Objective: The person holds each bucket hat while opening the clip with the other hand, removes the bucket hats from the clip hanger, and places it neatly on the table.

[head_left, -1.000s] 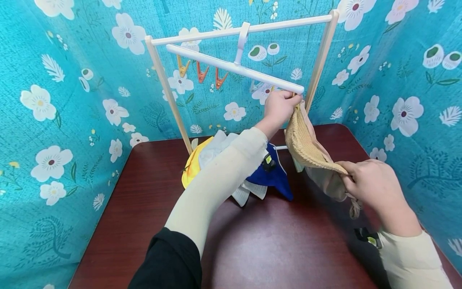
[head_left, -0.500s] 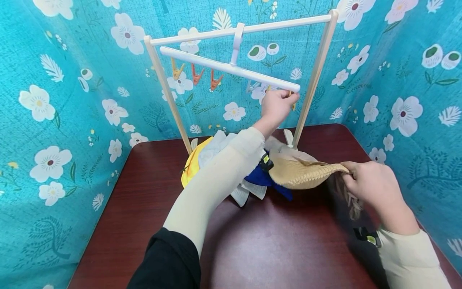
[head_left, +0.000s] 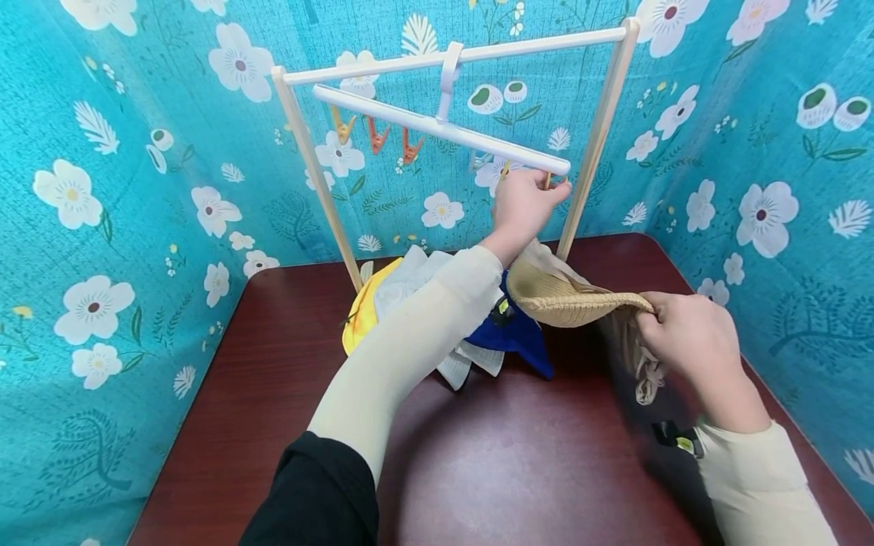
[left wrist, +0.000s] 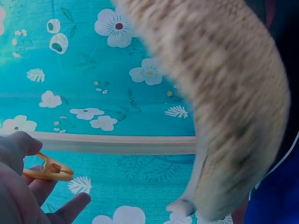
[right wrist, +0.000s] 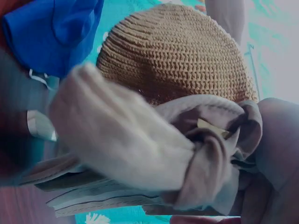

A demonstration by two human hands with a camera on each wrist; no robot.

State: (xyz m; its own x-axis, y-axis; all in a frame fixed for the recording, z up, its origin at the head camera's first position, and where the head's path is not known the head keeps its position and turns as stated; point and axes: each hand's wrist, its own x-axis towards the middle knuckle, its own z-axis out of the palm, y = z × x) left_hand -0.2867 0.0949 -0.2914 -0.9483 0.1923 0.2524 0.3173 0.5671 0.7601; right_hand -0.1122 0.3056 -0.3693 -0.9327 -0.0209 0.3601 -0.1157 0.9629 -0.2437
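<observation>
High at the right end of a white hanger bar (head_left: 444, 130), my left hand (head_left: 524, 205) pinches a yellow-orange clothespin (left wrist: 58, 171) between thumb and fingers. In the left wrist view the clothespin's jaws hold nothing. My right hand (head_left: 693, 334) grips the edge of a tan knitted hat (head_left: 570, 307), which hangs tilted to the left, below and apart from the clothespin. In the right wrist view the hat shows a rounded knitted crown (right wrist: 177, 56) and a knotted beige cloth band (right wrist: 126, 135), blurred by motion.
The hanger hooks over a wooden rack (head_left: 532, 47). Yellow and red clothespins (head_left: 377, 136) hang along its left half. Behind my left forearm, a yellow cloth piece (head_left: 365, 322), a grey one (head_left: 403, 284) and a blue one (head_left: 522, 345) lie on the dark red table (head_left: 492, 462).
The hat's upper end came away from beside the left hand and dropped. It has since lifted slightly, as my right hand moved a little up and left. My left hand stays at the bar.
</observation>
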